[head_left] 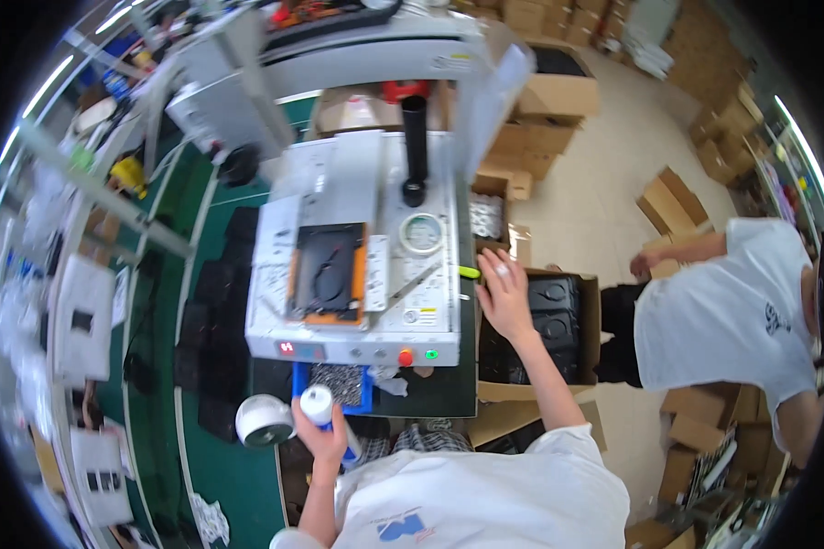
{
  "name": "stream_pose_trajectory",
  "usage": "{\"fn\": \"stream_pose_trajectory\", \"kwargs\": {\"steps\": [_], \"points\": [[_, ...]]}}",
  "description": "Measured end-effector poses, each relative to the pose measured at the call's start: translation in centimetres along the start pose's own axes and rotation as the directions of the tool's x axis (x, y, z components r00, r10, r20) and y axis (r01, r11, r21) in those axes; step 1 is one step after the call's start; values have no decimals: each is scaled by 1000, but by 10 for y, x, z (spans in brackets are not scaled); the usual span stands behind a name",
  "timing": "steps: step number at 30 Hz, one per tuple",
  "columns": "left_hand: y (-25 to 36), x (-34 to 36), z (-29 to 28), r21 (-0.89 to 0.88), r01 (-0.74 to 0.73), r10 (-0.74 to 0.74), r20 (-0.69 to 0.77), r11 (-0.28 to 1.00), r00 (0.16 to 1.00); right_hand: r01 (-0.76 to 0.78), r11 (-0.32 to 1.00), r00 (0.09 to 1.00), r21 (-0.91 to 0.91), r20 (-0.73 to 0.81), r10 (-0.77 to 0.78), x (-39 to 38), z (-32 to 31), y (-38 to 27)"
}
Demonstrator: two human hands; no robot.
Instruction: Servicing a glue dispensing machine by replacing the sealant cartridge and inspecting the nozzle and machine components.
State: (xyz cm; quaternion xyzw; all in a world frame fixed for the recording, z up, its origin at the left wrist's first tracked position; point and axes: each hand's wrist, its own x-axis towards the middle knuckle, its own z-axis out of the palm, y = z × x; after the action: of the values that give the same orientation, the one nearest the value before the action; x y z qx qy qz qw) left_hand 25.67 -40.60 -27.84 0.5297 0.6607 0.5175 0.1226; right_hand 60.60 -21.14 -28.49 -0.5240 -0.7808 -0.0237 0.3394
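Observation:
My left hand (325, 430) grips a white bottle with blue on it (317, 401), beside a round white device (264, 420). My right hand (505, 293) has its fingers apart at the bench's right edge, by a green-handled tool (467, 272) and above a cardboard box of black cases (549, 334). The white machine (398, 349) carries an orange fixture with a black part (328, 270), a tape roll (422, 232) and an upright black tube (415, 146). A blue bin of small metal parts (334, 384) lies at its front.
A co-worker in a white shirt (723, 320) stands to the right, among cardboard boxes (668, 206) on the pale floor (632, 439). A green conveyor (160, 366) with black items (215, 320) runs along the left. The machine's grey gantry (357, 59) spans the back of the bench.

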Motion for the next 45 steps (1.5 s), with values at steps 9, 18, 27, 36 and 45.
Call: {"fn": "stream_pose_trajectory", "kwargs": {"steps": [9, 18, 27, 36, 45], "points": [[136, 132, 16, -779, 626, -566, 501, 33, 654, 508, 756, 856, 413, -147, -495, 16, -63, -146], [147, 201, 32, -595, 799, -335, 773, -90, 538, 504, 316, 852, 804, -403, -333, 105, -26, -222], [61, 280, -29, -457, 882, -336, 818, 112, 467, 144, 518, 959, 843, -248, 136, 323, -4, -270], [-39, 304, -65, -447, 890, -375, 812, 89, 446, 140, 767, 941, 626, -324, 93, 411, 71, -284], [-31, 376, -5, -383, -31, 124, 221, 923, 967, -11, 945, 993, 328, -105, 48, 439, 71, -291]]}}
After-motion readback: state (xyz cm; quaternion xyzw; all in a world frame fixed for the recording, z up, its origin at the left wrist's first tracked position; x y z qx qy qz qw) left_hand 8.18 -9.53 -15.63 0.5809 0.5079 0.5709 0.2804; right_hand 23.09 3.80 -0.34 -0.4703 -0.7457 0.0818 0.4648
